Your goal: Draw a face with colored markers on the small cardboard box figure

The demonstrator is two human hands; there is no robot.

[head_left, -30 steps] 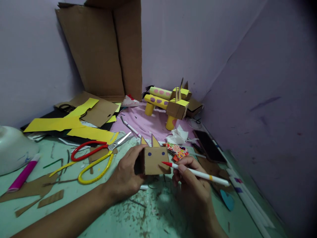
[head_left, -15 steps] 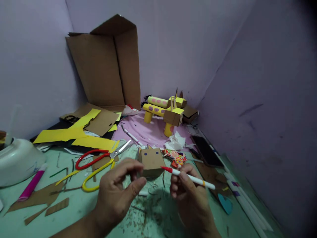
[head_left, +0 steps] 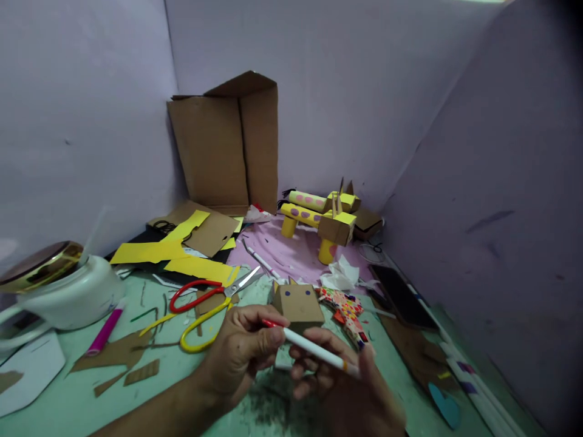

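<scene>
A white marker (head_left: 316, 350) with a red cap slants between my two hands. My left hand (head_left: 246, 343) pinches its red-capped end between thumb and fingers. Around the other end, near the orange band, lies my right hand (head_left: 348, 382), with its fingers loosely curled and the marker resting against them. Just beyond the marker sits a small cardboard box (head_left: 298, 303) with two blue dots and pointed ears. Scissors (head_left: 228, 292) with red and yellow handles lie beyond my left hand, blades half apart. Patterned paper (head_left: 344, 309) is to the right of the box.
Two yellow spotted cardboard animals (head_left: 337, 227) stand at the back. A big cardboard box (head_left: 214, 152) leans on the wall. Yellow paper (head_left: 150, 252), a pink marker (head_left: 107, 328) and a white teapot (head_left: 77, 291) are left. A phone (head_left: 403, 297) lies right.
My left hand has closed on the marker's red cap. The marker has moved left and down toward it, my right hand has shifted its hold, and the camera view has turned left and up.
</scene>
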